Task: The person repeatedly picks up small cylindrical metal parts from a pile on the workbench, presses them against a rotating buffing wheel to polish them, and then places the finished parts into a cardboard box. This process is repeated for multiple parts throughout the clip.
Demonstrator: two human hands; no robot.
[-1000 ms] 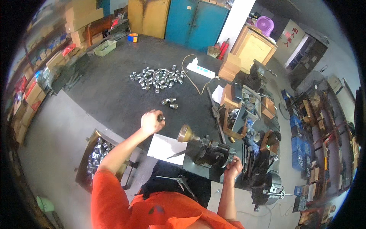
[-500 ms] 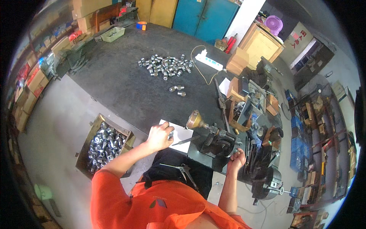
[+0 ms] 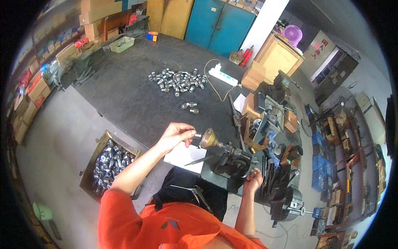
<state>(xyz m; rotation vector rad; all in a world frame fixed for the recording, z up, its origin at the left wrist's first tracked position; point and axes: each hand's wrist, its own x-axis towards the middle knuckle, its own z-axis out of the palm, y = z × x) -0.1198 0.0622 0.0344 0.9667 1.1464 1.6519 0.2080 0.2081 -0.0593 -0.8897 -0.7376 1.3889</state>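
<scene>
My left hand pinches a small silver metal fitting and holds it at the mouth of a brass-coloured, cup-shaped head. That head sticks out to the left from a dark metal bench fixture at the table's near edge. My right hand is closed at the right end of the fixture; what lies between its fingers is too small to make out. Below the left hand lies a white sheet with a dark flat strip across it.
Farther back on the dark table is a pile of metal fittings, with several loose ones nearer. A wooden box of fittings stands at lower left. A white power strip, tools and cartons crowd the right.
My left hand has moved right and away from me, from above the white sheet to the cup-shaped head, with the fitting in its fingers. My right hand stays at the fixture's right end.
</scene>
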